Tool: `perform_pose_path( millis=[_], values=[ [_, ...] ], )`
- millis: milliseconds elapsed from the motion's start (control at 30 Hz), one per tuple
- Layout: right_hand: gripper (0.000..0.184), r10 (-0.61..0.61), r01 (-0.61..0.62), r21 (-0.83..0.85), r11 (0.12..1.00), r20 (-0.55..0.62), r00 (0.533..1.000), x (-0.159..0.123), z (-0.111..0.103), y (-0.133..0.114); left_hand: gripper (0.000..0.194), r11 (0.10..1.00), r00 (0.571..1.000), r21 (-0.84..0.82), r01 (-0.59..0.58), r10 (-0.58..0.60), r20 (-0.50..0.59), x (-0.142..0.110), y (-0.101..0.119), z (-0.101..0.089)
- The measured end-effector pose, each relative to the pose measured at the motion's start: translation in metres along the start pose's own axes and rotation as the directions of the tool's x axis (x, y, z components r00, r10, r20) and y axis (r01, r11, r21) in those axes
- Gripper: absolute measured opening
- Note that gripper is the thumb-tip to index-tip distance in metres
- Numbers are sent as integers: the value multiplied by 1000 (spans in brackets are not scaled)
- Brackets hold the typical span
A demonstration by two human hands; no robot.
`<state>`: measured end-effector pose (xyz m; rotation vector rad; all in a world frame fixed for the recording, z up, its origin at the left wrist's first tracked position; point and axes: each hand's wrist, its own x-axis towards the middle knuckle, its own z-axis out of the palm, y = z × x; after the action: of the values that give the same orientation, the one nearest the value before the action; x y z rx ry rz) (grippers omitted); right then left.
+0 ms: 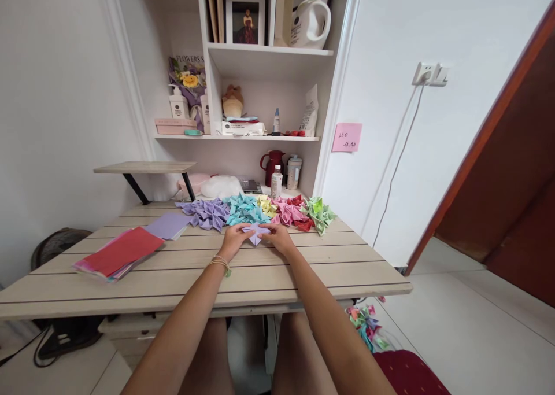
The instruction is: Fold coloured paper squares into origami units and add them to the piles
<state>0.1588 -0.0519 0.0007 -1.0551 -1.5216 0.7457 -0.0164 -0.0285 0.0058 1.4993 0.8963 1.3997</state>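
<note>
A small folded sheet of purple origami paper (pixel 255 233) lies between my hands at the middle of the desk. My left hand (pixel 235 239) grips its left side, and a bracelet circles that wrist. On the opposite side, my right hand (pixel 278 237) has its thumb and fingers on the paper's edge. Just beyond are heaps of folded paper pieces: purple (pixel 207 213), blue (pixel 245 209), yellow (pixel 266 205), pink (pixel 287 211) and green (pixel 319 213), with some red ones among them.
At the left lie a stack of paper topped with red (pixel 130 251) and flat purple sheets (pixel 168 225). A small raised shelf (pixel 145 167) stands behind them. A bottle (pixel 276 182), a red jug (pixel 273 163) and a cup (pixel 293 172) are at the back. More folded pieces (pixel 366 325) sit low at right.
</note>
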Motion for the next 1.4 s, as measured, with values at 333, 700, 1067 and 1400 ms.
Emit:
perform_pose_path(
  millis=[333,700,1067,1400],
  values=[
    [34,-84,83,-200,976,3,996,-1,2,-5,34,998,997,29,51,-52,59,-4,0,4],
    [35,-35,44,-227,973,46,998,-4,6,2,26,996,996,75,-38,31,89,-6,-1,6],
    [32,-51,57,-293,955,28,998,-4,6,-1,24,989,993,128,-79,66,102,-8,-1,7],
    [35,-63,59,-341,938,-2,998,-4,4,-2,26,981,985,160,-107,82,155,-9,-2,8]
  ],
)
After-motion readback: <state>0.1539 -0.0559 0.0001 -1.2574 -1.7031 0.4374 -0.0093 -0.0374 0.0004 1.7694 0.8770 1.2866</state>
